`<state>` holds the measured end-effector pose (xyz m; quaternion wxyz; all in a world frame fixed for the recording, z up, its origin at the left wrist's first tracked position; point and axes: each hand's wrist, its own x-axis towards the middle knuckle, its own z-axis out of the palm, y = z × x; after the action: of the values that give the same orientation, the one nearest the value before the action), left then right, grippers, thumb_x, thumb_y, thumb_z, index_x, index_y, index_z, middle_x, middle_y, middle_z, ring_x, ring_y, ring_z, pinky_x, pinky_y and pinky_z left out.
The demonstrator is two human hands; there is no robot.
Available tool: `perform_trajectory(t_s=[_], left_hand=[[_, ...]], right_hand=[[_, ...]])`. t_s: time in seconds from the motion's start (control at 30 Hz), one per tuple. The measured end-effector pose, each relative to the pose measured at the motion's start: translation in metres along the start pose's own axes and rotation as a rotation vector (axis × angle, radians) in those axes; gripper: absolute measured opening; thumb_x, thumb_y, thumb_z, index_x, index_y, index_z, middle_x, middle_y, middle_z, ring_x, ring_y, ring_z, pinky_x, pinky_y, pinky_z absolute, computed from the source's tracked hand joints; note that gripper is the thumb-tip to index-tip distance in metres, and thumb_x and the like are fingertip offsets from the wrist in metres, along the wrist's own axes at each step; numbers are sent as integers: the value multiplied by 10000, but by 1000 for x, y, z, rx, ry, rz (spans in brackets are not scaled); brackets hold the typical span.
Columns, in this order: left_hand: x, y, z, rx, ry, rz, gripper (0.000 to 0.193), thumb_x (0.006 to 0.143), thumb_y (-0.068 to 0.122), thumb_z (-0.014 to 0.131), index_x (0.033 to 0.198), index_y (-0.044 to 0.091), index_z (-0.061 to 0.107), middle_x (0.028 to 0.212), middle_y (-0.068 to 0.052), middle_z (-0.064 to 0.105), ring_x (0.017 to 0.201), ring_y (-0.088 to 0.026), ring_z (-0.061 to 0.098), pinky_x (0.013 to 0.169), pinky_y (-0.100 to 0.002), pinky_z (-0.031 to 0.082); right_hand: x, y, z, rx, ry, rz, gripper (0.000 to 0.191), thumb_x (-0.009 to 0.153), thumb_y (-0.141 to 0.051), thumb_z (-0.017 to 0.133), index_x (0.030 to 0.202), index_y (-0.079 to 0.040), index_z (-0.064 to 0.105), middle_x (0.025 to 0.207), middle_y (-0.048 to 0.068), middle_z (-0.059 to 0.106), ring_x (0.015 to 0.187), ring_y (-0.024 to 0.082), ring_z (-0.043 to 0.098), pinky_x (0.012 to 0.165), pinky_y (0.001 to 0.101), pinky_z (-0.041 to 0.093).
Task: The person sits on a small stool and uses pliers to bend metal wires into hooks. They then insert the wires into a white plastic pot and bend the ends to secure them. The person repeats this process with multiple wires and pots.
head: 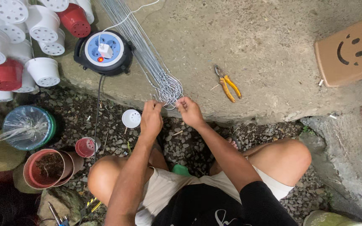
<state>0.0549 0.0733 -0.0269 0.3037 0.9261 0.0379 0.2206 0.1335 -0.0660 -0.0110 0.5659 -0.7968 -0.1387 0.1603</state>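
Knees bent, person squatting over gravel. Left hand [151, 119] and right hand [189, 111] both pinch looped ends of wire bundle [168, 90] lying on concrete slab [273, 50]. Terracotta pot [49, 167] holds dry soil; white pots [42, 25] stacked empty. Yellow-handled pliers [228, 83] lie near.

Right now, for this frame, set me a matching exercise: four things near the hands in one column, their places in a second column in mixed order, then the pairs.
Things:
1. pliers
2. cable reel
3. stool
4. wire bundle

Places:
A. held at its looped end by the left hand and right hand
B. far right, on the concrete
C. left of the wires, a white plug in it
D. on the concrete, right of the hands

Pairs: 1-D, 2-C, 3-B, 4-A
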Motion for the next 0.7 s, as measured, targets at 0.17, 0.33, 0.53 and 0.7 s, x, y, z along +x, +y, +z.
perform_trajectory(t_s=[0.17,0.33,0.53,0.7], left_hand=[[-6,-1,5,-143,83,-91,169,835,-60,628,995,-12,656,1013,-194,603,980,-401,576,858,-460,475],[-15,8,20,-516,-104,-267,132,854,-18,610,978,19,639,936,-146,621,862,-340,643,781,-404,520],[-22,18,32,-469,-141,-58,260,860,-40,637,1116,-1,657,1096,-188,649,1042,-393,630,916,-430,503],[-20,10,33,-375,-251,-83,291,821,-32,678,1100,43,711,1123,-159,685,1087,-367,644,973,-421,505]], right_hand=[[-2,-1,6,-7,78,59,170,1007,-191,669,1069,-33,665,822,43,702,725,111,641,683,276,533],[-8,-10,1,-301,430,-282,213,1002,-206,664,1122,-30,669,1010,153,639,776,179,643,692,296,534],[-12,-8,-2,-61,-7,-101,327,943,-358,724,966,-32,716,862,90,725,737,201,694,685,343,550],[-14,5,-3,-290,50,-122,337,933,-364,732,906,-28,720,852,119,698,719,219,672,667,362,533]])
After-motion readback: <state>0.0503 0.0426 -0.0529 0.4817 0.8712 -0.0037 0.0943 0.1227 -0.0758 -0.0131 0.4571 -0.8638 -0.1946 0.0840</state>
